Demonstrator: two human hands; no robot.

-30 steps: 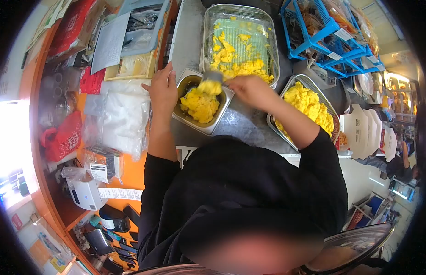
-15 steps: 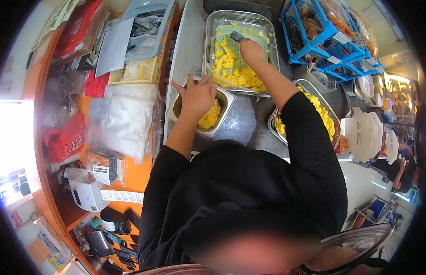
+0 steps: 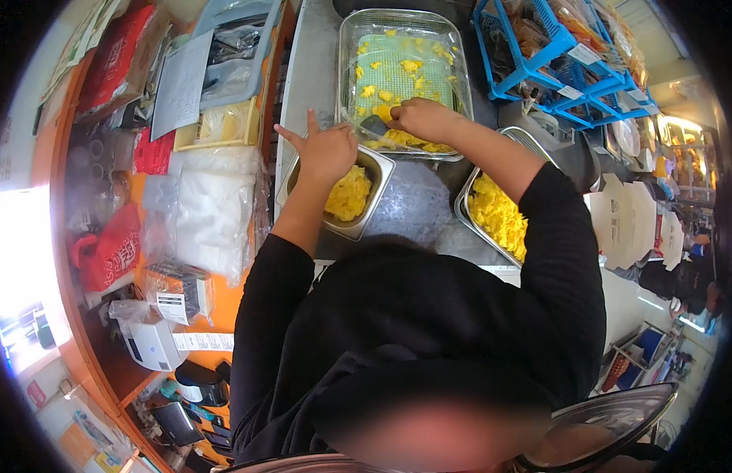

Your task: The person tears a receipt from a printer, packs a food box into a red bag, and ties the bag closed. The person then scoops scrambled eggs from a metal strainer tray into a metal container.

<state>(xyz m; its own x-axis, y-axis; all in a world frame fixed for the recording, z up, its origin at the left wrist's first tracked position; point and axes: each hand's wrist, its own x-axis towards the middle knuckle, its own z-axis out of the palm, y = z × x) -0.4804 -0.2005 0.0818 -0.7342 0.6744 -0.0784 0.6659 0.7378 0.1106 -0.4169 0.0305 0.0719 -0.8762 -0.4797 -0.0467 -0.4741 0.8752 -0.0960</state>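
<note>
My right hand (image 3: 421,120) is closed round a dark grey spatula (image 3: 374,124) near the close end of a large clear-lined tray (image 3: 345,63). Yellow scrambled egg (image 3: 405,142) is heaped at that end, and small bits lie scattered over the tray's green mesh bottom. Over the back of a steel pan (image 3: 373,209) hovers or rests my left hand (image 3: 328,154); its thumb and forefinger stretch out and the other fingers point toward the tray. Whether it touches the pan's rim I cannot tell. More egg (image 3: 350,195) lies in the pan.
A second metal tray (image 3: 464,206) of yellow egg stands to the right, partly under my right sleeve. Behind it are blue baskets (image 3: 531,59) of packaged goods. Plastic bags (image 3: 212,205) and a label printer (image 3: 155,343) sit on the orange shelf at left.
My right hand has drawn the spatula toward me down the tray, and much of the tray's bottom now shows. Egg is gathered at the close end. My left hand stays by the pan.
</note>
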